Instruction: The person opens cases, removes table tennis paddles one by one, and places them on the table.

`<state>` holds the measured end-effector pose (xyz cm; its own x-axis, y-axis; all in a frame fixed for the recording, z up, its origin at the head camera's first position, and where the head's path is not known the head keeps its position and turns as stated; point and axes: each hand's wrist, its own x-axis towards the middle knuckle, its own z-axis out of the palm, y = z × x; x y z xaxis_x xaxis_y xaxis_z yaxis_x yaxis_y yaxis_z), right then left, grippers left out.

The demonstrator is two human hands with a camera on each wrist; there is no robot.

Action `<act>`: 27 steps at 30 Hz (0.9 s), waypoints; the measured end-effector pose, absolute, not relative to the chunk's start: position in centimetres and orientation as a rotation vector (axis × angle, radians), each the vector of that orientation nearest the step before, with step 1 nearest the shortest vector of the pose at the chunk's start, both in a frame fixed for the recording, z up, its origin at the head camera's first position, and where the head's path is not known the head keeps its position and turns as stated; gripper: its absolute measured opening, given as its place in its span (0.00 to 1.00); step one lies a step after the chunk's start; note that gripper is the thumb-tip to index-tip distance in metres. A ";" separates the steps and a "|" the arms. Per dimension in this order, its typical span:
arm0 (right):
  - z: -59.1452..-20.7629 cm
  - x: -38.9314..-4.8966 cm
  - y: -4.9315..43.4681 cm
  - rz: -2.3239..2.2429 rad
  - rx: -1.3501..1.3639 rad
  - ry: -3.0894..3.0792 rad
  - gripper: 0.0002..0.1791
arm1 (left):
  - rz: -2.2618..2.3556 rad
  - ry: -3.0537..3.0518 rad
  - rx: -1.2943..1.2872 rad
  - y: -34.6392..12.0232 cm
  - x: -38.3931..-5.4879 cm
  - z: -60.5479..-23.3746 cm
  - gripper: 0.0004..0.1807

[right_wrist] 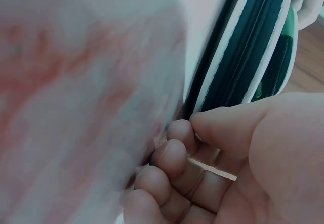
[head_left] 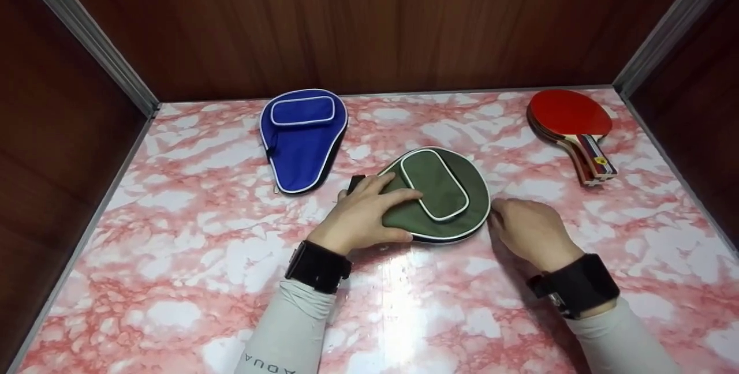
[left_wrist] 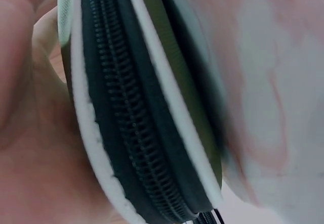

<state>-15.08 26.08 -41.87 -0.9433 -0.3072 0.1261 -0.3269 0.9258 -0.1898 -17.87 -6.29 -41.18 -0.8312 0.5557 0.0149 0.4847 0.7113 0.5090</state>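
A green table tennis bat case (head_left: pixel 441 186) with white piping lies flat, its rounded end to the right. My left hand (head_left: pixel 361 212) holds it across the narrower part, thumb along the near side and fingers over the top. The left wrist view shows the case's dark zipper (left_wrist: pixel 134 102) running beside the palm. At the rounded end, my right hand (head_left: pixel 531 229) has curled fingers. In the right wrist view its thumb and forefinger (right_wrist: pixel 179 133) pinch at the zipped rim; the small part between the fingertips is hidden.
To the back left lies a blue bat case (head_left: pixel 303 143) with a small pocket. Stacked table tennis bats (head_left: pixel 571 114), red rubber uppermost, lie at the back right. Dark wood-grain panels (head_left: pixel 375 22) enclose the back and sides of the marbled table (head_left: pixel 190 258).
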 end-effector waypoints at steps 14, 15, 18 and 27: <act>-41.8 -13.5 24.8 0.360 0.548 -2.980 0.13 | 0.664 2.852 0.735 -5.3 -17.4 -41.0 0.42; -41.8 -13.5 24.7 0.364 0.555 -2.976 0.13 | 0.654 2.856 0.723 -5.2 -17.3 -41.0 0.42; -41.9 -13.4 24.5 0.372 0.569 -2.963 0.12 | 0.633 2.867 0.687 -4.9 -17.2 -41.1 0.42; -42.0 -13.1 23.5 0.346 0.585 -2.947 0.14 | 0.594 2.925 0.614 -4.0 -16.8 -41.0 0.42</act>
<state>-13.14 23.45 -41.99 -0.9186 -0.3620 0.1585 -0.3889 0.8994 -0.1995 -16.78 -3.97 -41.04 -0.9146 0.4041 -0.0117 0.3676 0.8432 0.3923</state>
